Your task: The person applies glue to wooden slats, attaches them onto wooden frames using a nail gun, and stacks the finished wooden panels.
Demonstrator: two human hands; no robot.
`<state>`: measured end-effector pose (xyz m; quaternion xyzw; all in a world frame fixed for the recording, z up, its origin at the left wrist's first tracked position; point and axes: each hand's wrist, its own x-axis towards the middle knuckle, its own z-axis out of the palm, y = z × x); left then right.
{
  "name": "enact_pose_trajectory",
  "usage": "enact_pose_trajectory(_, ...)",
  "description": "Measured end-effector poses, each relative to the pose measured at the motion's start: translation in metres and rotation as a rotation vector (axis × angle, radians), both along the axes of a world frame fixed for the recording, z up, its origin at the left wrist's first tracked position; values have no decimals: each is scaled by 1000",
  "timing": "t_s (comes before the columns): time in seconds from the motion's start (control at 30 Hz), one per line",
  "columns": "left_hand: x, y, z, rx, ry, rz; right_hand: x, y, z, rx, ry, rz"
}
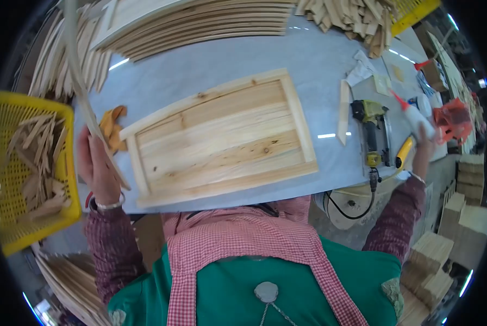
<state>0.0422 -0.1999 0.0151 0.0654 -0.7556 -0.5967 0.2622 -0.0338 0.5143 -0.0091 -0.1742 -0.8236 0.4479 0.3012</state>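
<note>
A framed wooden panel (222,138) lies flat on the grey-white table before me. My left hand (99,168), at the table's left side, is wrapped round a long thin wooden strip (79,70) that rises steeply toward the top of the view. Orange-yellow cloth or glove (112,127) rests just right of that hand. On the right, my right hand (424,149) is blurred and closed on a white glue bottle with a red nozzle (416,118). Near it are a yellow-handled tool (404,151) and a green and black nail gun (371,130).
A yellow basket of wood pieces (72,163) stands at the left. Stacked panels (211,27) and heaped wood pieces (352,19) lie at the back. A short strip (343,111), white paper (360,69) and a red holder (453,120) are to the right; an air hose (357,216) hangs below.
</note>
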Motion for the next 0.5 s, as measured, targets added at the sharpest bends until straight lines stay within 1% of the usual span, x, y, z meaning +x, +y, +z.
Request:
enact_pose_trajectory(0.03, 0, 2, 13, -14, -4, 28, 9, -7, 17, -176, 145, 44)
enact_pose_trajectory(0.07, -1, 9, 26, 106, 39, 56, 13, -12, 26, -354, 288, 81)
enact_pose_trajectory(0.1, -5, 13, 35, 227, 93, 77, 9, -25, 25, -366, 291, 100)
enact_pose_trajectory(0.13, -6, 12, 37, 220, 100, 91, 9, -44, 25, -296, 288, 135)
enact_pose_trajectory(0.2, -10, 8, 35, 334, 141, -3, 15, -90, 27, -150, 286, 190)
enact_pose_trajectory(0.23, -14, 6, 34, 394, 165, -51, 14, -117, 25, -330, 254, 224)
enact_pose_trajectory(0.27, -17, 4, 32, 395, 178, -42, 13, -150, 24, -506, 222, 261)
enact_pose_trajectory(0.33, -22, 0, 25, 587, 190, -202, 23, -221, 29, -729, 217, 514)
enact_pose_trajectory(0.37, -23, -1, 22, 679, 197, -287, 28, -251, 30, -761, 199, 577)
enact_pose_trajectory(0.4, -25, -1, 20, 679, 206, -281, 31, -278, 31, -794, 183, 640)
enact_pose_trajectory(0.43, -26, -1, 19, 775, 187, -301, 36, -301, 33, -791, 185, 651)
enact_pose_trajectory(0.5, -28, -1, 17, 964, 153, -330, 46, -341, 40, -761, 142, 799)
